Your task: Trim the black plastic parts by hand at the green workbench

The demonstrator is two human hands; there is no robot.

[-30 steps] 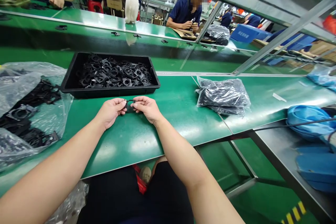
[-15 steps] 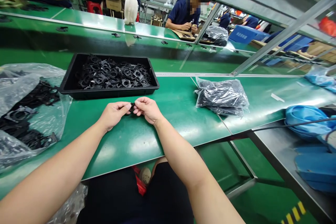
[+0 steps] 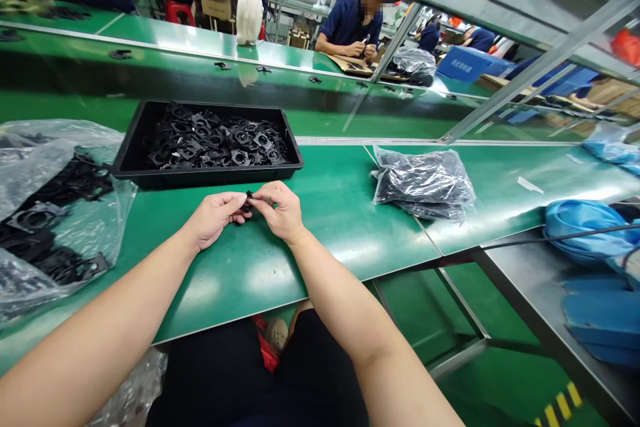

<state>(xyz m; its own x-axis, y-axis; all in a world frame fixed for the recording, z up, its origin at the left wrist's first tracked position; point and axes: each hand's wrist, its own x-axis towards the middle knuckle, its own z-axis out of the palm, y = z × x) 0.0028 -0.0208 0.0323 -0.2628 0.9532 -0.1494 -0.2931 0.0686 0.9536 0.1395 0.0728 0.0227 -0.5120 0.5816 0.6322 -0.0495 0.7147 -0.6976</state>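
Observation:
A small black plastic part is pinched between my two hands, mostly hidden by the fingers. My left hand is closed on its left side, and my right hand grips it from the right with thumb and forefinger. Both hands are just above the green tabletop. Right behind them stands a black tray heaped with black plastic parts, many with a round hole. To the left lies an open clear plastic bag with similar black parts in it.
A closed clear bag of black parts lies to the right. Beyond the tray a green conveyor belt carries scattered black pieces. A slanted metal post rises at right, near a side table with blue plastic. Co-workers sit across.
My right hand has shifted slightly left and up, with its fingers changing their grip on the small black part. My left hand has turned a little around it.

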